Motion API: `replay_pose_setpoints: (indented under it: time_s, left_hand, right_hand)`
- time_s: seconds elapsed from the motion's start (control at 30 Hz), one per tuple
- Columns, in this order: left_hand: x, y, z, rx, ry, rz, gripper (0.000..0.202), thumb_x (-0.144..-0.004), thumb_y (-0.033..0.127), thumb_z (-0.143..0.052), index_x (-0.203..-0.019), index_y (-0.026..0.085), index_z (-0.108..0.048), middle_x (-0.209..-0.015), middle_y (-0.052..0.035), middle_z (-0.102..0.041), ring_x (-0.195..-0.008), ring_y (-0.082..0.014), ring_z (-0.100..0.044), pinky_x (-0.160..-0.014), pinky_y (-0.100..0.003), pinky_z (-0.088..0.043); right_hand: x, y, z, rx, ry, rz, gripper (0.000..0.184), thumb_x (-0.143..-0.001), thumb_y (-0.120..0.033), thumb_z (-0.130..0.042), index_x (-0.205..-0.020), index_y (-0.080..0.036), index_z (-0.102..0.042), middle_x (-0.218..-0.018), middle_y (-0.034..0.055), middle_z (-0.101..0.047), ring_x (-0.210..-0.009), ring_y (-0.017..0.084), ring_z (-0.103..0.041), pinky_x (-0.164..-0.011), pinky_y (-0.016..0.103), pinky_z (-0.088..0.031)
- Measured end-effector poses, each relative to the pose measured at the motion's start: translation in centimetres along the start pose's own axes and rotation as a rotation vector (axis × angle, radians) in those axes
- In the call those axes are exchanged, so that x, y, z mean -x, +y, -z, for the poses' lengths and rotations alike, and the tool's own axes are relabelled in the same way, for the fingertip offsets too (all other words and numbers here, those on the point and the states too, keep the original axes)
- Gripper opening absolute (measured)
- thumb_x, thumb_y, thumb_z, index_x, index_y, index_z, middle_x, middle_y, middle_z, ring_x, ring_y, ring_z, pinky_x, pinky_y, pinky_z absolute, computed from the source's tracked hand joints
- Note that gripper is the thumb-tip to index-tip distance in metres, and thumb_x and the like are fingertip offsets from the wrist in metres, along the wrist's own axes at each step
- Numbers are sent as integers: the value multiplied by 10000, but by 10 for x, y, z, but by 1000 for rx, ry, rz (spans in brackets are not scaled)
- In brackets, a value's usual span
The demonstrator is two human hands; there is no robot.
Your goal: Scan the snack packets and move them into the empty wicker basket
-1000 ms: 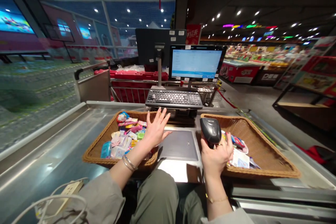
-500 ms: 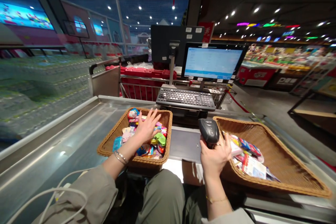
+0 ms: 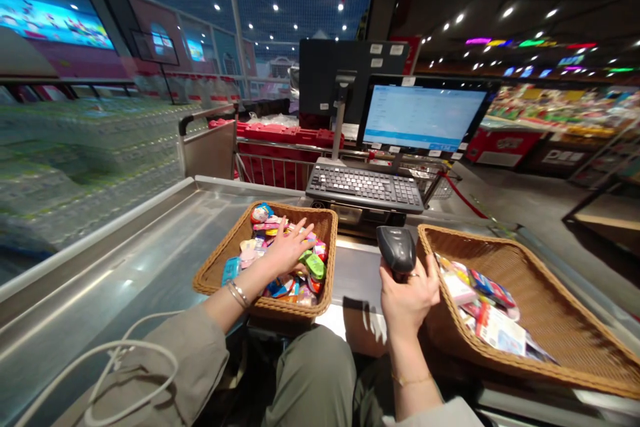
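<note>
My left hand (image 3: pixel 286 252), fingers spread, reaches over the left wicker basket (image 3: pixel 220 245), low above its mixed small packets. A green packet (image 3: pixel 315 265) lies by my thumb, and a light blue pack (image 3: pixel 231 270) sits near the basket's left wall. Whether the fingertips touch the goods I cannot tell. In my right hand (image 3: pixel 407 300) is a black barcode scanner (image 3: pixel 397 248), held upright with its head above my fist. The right wicker basket (image 3: pixel 575 320) stands beside that hand, with several packs (image 3: pixel 501 329) in its near left part.
A keyboard (image 3: pixel 367 187) and a lit monitor (image 3: pixel 425 117) stand behind the baskets. The metal counter (image 3: pixel 150 247) extends left with a raised rim. A white cable (image 3: pixel 145 343) loops over my left sleeve. Beyond the counter is a cart with red crates (image 3: pixel 285 135).
My left hand has sunk slightly toward the packets in the left basket. The view has shifted a little, so baskets and monitor appear further right. The scanner stays in my right hand.
</note>
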State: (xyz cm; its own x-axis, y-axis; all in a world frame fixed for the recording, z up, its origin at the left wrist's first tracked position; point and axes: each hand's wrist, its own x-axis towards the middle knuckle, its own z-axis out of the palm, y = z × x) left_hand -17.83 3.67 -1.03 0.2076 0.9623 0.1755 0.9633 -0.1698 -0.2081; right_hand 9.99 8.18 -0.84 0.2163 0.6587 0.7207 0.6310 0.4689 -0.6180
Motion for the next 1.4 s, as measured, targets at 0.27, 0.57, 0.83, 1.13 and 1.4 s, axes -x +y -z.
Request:
replay_pose_setpoints:
  time_s: [0.27,0.57,0.83,1.13,1.4]
  left_hand:
    - [-8,15,0,14,-33,-168,516,-739,627,-706,-1102,261,-699,-1511,-115,-475,-1454,-371,-308,-1166,-658,5]
    - [-17,26,-16,17,5,-237,508,-730,670,-684,-911,199,-739,-1361,-116,-625,-1395,-352,-413,-1200,-598,6]
    - [-16,30,-5,12,88,-277,77,-846,246,-654,-881,223,-718,-1246,-42,-692,-1391,-284,-436,-1201,-593,106]
    - [-10,19,19,188,117,-127,97,-811,304,-656,-834,218,-696,-1378,-66,-620,-1439,-303,-365,-1181,-619,128]
    - [7,-11,26,299,-23,98,130,-791,317,-668,-876,220,-686,-1477,-84,-520,-1468,-325,-299,-1136,-670,136]
  right_hand:
    - [1,-2,-9,-13,1,28,316,-780,-390,-687,-981,-147,-705,-1119,164,-695,-1323,366,-455,-1067,580,-298]
    - [-4,-8,-12,-24,20,38,288,-788,-391,-687,-952,-156,-702,-1109,148,-708,-1311,356,-475,-1048,530,-329]
    - [0,-10,-10,-39,-10,24,282,-787,-394,-669,-952,-167,-698,-1098,145,-707,-1325,369,-454,-1050,573,-295]
    - [-1,-7,-5,-16,32,6,223,-762,-341,-681,-900,-166,-695,-1131,156,-705,-1311,375,-477,-1038,602,-303]
    - [-3,-6,3,-28,3,-10,258,-783,-347,-666,-956,-158,-697,-1132,164,-698,-1332,364,-446,-1063,599,-284]
